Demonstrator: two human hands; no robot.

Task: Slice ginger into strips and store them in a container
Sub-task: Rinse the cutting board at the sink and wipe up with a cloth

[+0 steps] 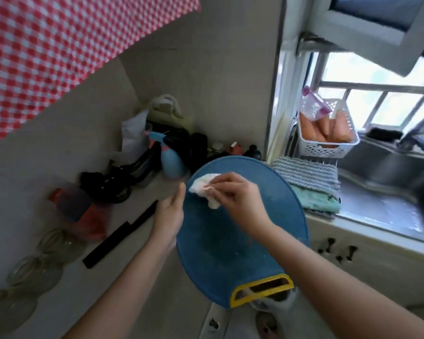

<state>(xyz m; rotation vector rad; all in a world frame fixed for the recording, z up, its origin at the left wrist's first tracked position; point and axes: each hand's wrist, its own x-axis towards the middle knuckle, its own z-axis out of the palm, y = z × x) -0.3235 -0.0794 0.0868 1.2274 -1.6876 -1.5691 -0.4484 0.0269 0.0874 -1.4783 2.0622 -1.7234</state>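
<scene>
A blue cutting board [235, 241] with a yellow handle slot lies on the counter in the middle of the head view. My right hand [238, 196] pinches a crumpled white tissue [206, 187] against the board's far left part. My left hand [169, 214] lies with straight fingers along the board's left edge. A long black knife [119, 237] lies on the counter left of that hand. No ginger is visible.
A clear container with an orange lid [71, 204] and several glass jars [34, 267] stand at the left. A blue spray bottle [171, 160], bags and small bottles crowd the back corner. Folded cloths [309, 182], a white basket of carrots [328, 135] and the sink [389, 182] are at the right.
</scene>
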